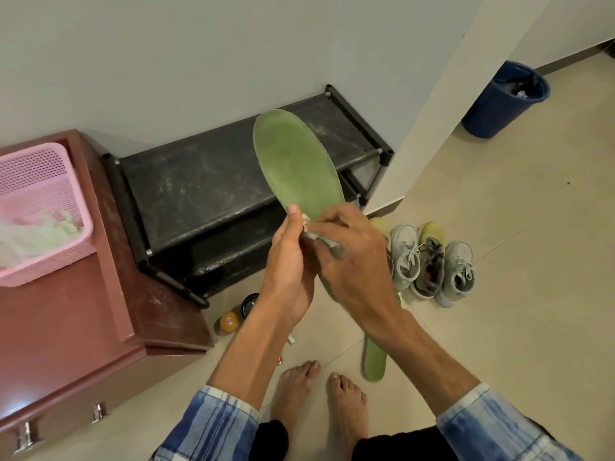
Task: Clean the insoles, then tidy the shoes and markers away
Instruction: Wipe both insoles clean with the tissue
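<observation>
A green insole [296,161] is held up in front of the black shoe rack, toe end pointing up and away. My left hand [289,261] grips its heel end from the left, thumb on the upper face. My right hand [352,261] pinches a small pale cloth [309,229] against the insole near the heel. A second green insole [375,357] lies on the floor tiles below my right forearm. Three shoes [429,261] stand side by side on the floor to the right. Marker ends [286,347] peek out under my left forearm.
A black two-tier shoe rack [199,191] stands against the wall. Left of it is a maroon cabinet [66,327] with a pink basket [43,207] on top. A blue bin [506,98] stands far right. A black tin [249,304] and an orange round object [229,322] lie on the floor.
</observation>
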